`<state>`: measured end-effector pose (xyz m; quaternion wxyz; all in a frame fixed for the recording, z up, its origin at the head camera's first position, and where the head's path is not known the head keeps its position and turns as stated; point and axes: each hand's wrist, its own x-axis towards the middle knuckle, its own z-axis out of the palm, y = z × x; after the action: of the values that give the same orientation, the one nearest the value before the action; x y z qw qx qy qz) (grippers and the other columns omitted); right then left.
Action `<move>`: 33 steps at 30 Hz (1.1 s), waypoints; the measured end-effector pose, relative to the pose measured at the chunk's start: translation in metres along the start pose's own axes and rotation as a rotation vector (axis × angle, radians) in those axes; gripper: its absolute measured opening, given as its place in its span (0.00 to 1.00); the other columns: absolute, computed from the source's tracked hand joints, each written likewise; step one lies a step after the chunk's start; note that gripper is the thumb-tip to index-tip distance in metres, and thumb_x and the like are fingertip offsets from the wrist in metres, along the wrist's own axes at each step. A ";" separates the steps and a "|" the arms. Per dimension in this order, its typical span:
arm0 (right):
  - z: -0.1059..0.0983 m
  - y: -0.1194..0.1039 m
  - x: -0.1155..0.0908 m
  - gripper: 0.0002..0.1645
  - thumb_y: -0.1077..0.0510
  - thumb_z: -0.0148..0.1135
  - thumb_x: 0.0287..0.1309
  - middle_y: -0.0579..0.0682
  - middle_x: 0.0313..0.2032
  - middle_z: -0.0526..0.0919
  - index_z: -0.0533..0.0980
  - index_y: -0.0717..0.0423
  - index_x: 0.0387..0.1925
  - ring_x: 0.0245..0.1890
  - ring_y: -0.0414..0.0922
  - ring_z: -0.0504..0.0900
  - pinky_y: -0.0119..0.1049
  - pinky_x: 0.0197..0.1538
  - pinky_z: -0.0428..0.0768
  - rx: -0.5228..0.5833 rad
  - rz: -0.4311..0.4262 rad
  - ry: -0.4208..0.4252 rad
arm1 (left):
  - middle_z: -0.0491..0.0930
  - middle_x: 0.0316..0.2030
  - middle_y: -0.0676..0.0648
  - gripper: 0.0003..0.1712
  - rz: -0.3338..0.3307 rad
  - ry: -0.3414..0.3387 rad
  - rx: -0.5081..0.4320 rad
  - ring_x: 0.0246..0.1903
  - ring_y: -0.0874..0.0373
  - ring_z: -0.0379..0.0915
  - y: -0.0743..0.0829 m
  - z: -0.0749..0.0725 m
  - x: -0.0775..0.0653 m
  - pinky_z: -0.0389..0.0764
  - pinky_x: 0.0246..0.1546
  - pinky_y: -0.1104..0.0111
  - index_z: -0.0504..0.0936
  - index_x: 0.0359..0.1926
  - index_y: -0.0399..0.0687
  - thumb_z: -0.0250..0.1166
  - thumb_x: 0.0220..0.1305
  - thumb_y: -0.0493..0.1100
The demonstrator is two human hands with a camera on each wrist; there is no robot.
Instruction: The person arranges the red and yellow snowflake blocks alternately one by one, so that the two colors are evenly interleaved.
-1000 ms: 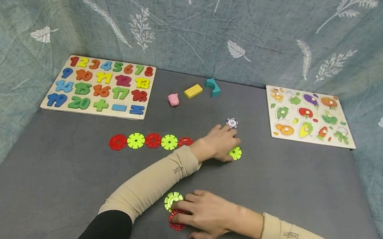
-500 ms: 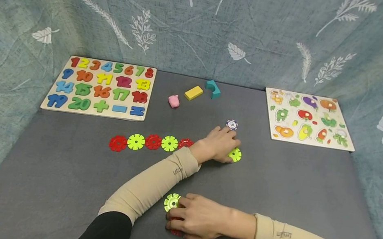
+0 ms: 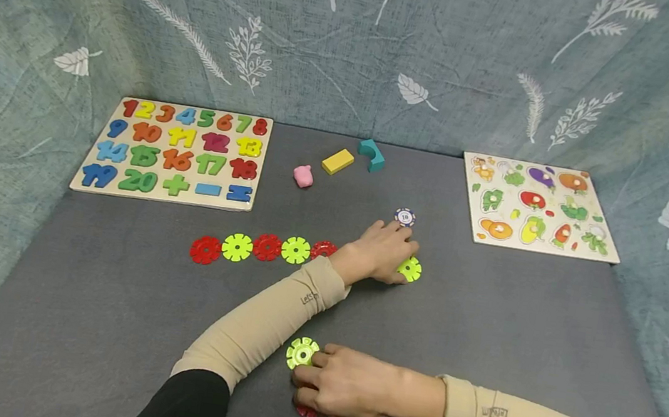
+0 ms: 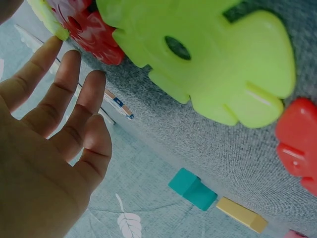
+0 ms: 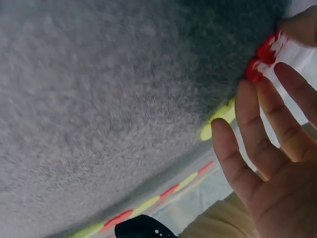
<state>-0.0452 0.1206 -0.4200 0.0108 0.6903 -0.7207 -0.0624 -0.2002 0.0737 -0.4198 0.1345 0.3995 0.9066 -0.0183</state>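
My left hand (image 3: 382, 248) reaches to the right end of a row of alternating red and yellow-green notched plastic discs, beside the last yellow-green disc (image 3: 410, 269). In the left wrist view its fingers are loosely spread, one fingertip (image 4: 57, 42) at that disc's edge. Part of the row is hidden under this hand and sleeve. Near the front, my right hand (image 3: 353, 388) curls over a red notched disc (image 3: 307, 413), mostly covered. The right wrist view shows this red disc (image 5: 267, 52) between thumb and fingertips. Another yellow-green disc (image 3: 301, 353) lies by its knuckles.
Beyond the left hand lies a poker chip (image 3: 405, 217). A pink toy (image 3: 303, 176), yellow block (image 3: 338, 161) and teal arch block (image 3: 372, 156) lie at the back. A number board (image 3: 170, 154) stands back left, a vegetable puzzle board (image 3: 540, 207) back right.
The right hand has drawn slightly toward the front and curled its fingers around the red disc, which has shifted away from the yellow-green one. The left hand stays in place.
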 end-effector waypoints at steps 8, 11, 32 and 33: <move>0.000 -0.002 0.008 0.25 0.36 0.65 0.37 0.40 0.38 0.75 0.73 0.41 0.38 0.31 0.38 0.76 0.31 0.35 0.76 -0.009 0.025 0.012 | 0.72 0.57 0.50 0.33 -0.011 -0.016 0.000 0.58 0.52 0.67 0.000 -0.001 0.000 0.71 0.53 0.59 0.73 0.61 0.56 0.62 0.60 0.65; 0.000 -0.002 0.009 0.25 0.37 0.65 0.35 0.40 0.38 0.75 0.72 0.41 0.37 0.30 0.37 0.77 0.31 0.34 0.76 -0.004 0.034 0.015 | 0.71 0.57 0.50 0.33 -0.015 -0.023 -0.005 0.58 0.52 0.66 0.000 -0.001 0.000 0.71 0.53 0.59 0.72 0.62 0.56 0.62 0.60 0.65; 0.004 -0.003 -0.002 0.27 0.37 0.66 0.31 0.40 0.39 0.74 0.73 0.42 0.36 0.33 0.39 0.74 0.32 0.36 0.74 0.009 0.028 0.041 | 0.72 0.56 0.50 0.31 -0.023 -0.020 -0.029 0.57 0.53 0.67 0.001 -0.001 -0.001 0.71 0.52 0.59 0.74 0.59 0.55 0.63 0.60 0.64; 0.003 -0.003 -0.004 0.26 0.39 0.66 0.31 0.40 0.40 0.74 0.73 0.42 0.36 0.33 0.38 0.74 0.32 0.36 0.74 0.030 0.037 0.043 | 0.72 0.56 0.50 0.31 -0.023 -0.019 -0.026 0.56 0.53 0.67 0.001 -0.001 -0.001 0.71 0.52 0.59 0.74 0.59 0.56 0.63 0.60 0.64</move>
<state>-0.0428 0.1250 -0.4234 0.0170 0.6783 -0.7337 -0.0365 -0.1990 0.0736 -0.4184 0.1481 0.3869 0.9101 -0.0120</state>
